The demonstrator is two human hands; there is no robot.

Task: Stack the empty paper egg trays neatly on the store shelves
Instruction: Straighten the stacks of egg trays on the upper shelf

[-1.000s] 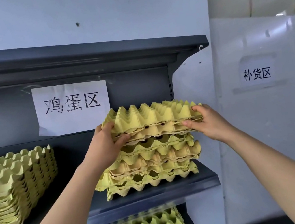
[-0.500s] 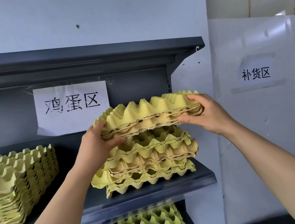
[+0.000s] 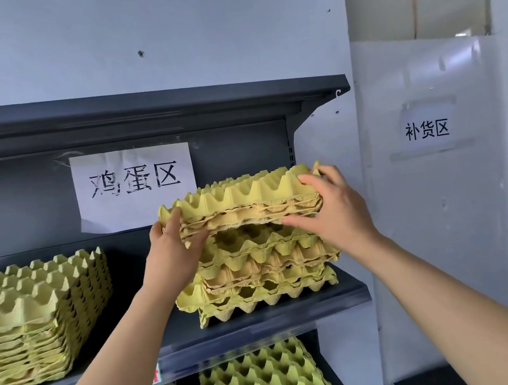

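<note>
1. Grey metal shelf (image 3: 181, 333) is set against a pale wall, and a white paper sign (image 3: 134, 183) is taped at its back.
2. A small bundle of trays (image 3: 247, 203) is held just above a messy pile (image 3: 263, 266) on the right side of the shelf. A gap is seen at the front. Whether the back edge touches the pile cannot be told.
3. The bundle is pinched at both ends. The left hand (image 3: 173, 256) is curled round the left end, with the thumb under it. The right hand (image 3: 337, 213) is laid over the right end, with fingers on top and the thumb below.
4. The bundle looks a bit tipped, so it should be made flat before it is put down.
5. The bumps should be lined up with the cups below, so the trays can sink into each other.
6. The messy pile is crooked, with some layers poking out. It would best be pushed square first, or the top may lean.
7. The bundle should be let down straight and slowly, not dropped.
8. The soft paper edges should not be squeezed hard, or they may be bent.
9. The neat pile (image 3: 35, 321) on the left can be copied: every edge there is even.
</note>
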